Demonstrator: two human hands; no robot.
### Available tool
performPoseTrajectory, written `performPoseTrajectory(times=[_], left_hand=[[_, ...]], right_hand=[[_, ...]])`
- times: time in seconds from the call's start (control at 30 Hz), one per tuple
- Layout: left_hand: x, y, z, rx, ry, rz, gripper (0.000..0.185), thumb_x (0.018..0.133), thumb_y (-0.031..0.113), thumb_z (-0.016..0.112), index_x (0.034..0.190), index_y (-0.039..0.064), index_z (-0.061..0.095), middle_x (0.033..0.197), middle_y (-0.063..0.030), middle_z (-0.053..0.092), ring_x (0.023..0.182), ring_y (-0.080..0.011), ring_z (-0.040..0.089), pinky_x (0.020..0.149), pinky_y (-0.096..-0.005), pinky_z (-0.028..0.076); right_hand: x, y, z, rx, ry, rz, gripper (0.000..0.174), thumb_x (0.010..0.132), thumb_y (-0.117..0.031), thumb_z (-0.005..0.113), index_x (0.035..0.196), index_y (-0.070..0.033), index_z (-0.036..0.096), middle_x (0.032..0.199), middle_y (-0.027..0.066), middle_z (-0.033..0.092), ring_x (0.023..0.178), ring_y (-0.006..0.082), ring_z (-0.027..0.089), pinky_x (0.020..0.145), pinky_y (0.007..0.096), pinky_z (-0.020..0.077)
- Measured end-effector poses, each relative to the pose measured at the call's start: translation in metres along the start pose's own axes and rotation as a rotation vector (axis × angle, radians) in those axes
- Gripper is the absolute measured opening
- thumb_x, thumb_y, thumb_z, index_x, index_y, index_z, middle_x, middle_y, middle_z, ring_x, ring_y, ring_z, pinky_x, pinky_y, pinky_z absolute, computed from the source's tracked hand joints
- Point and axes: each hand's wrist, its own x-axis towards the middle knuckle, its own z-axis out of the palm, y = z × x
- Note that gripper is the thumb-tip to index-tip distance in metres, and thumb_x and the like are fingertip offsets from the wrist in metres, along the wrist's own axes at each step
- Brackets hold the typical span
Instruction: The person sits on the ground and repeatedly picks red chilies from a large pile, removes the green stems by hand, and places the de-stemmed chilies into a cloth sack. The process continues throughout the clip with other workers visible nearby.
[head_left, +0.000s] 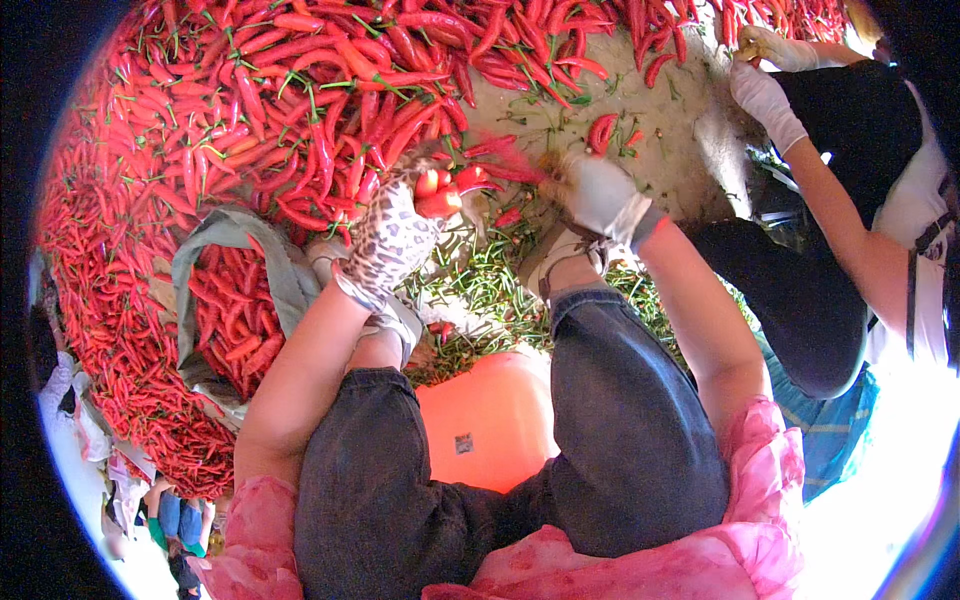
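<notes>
My left hand (394, 229), in a leopard-print glove, is closed around several red chili peppers (440, 193) whose stemless ends point right. My right hand (600, 196), in a pale glove with a dark cuff, is blurred beside it, and a blurred red pepper lies between the two hands; whether the right fingers grip it I cannot tell. A great heap of red chilies with green stems (285, 82) spreads ahead and to the left. Below my hands, plucked green stems (502, 277) litter the ground.
A grey-green sack (217, 229) holding red chilies stands by my left forearm. The orange plastic seat (487, 420) is between my legs. At right, a co-worker's gloved hands (769, 97) are at the heap's edge, knees close to my right arm. Other people sit at the far lower left.
</notes>
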Motion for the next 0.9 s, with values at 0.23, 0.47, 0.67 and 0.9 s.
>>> performPoseTrajectory(times=[0.23,0.47,0.67,0.9], left_hand=[[-0.006,0.018,-0.007,0.433,-0.357,0.121,0.049,0.085,0.005,0.062,0.131,0.007,0.046,0.116,-0.0049,0.056,0.109,-0.0215,0.054,0.095,-0.0361,0.047],[-0.007,0.025,0.000,0.346,-0.453,-0.480,0.033,0.087,0.017,0.065,0.119,0.012,0.060,0.118,-0.0064,0.060,0.112,-0.0236,0.056,0.095,-0.0355,0.047],[-0.004,-0.016,-0.012,-0.762,-0.074,-0.734,0.023,0.082,0.012,0.071,0.100,-0.001,0.066,0.094,-0.0090,0.068,0.080,-0.0198,0.065,0.071,-0.0332,0.055],[-0.011,-0.022,-0.012,-1.097,-0.077,-0.653,0.023,0.082,0.001,0.068,0.104,0.002,0.062,0.098,-0.0096,0.066,0.086,-0.0228,0.065,0.076,-0.0382,0.055]], right_hand=[[-0.012,-0.047,-0.012,0.318,-0.268,-0.343,0.037,0.088,-0.030,0.061,0.113,-0.002,0.058,0.100,0.0230,0.063,0.096,0.0390,0.060,0.082,0.0432,0.0485],[-0.003,-0.075,-0.024,-0.439,-0.072,-0.452,0.018,0.080,-0.011,0.057,0.096,-0.004,0.064,0.092,0.0175,0.064,0.089,0.0341,0.063,0.076,0.0399,0.0521],[0.073,-0.036,0.031,-0.408,0.439,-0.275,0.015,0.074,-0.007,0.055,0.087,-0.003,0.061,0.087,0.0170,0.063,0.084,0.0331,0.063,0.070,0.0409,0.0525],[0.080,0.008,0.027,-0.705,0.375,-0.310,0.017,0.078,-0.009,0.055,0.093,-0.005,0.062,0.090,0.0135,0.061,0.091,0.0307,0.062,0.070,0.0417,0.0524]])
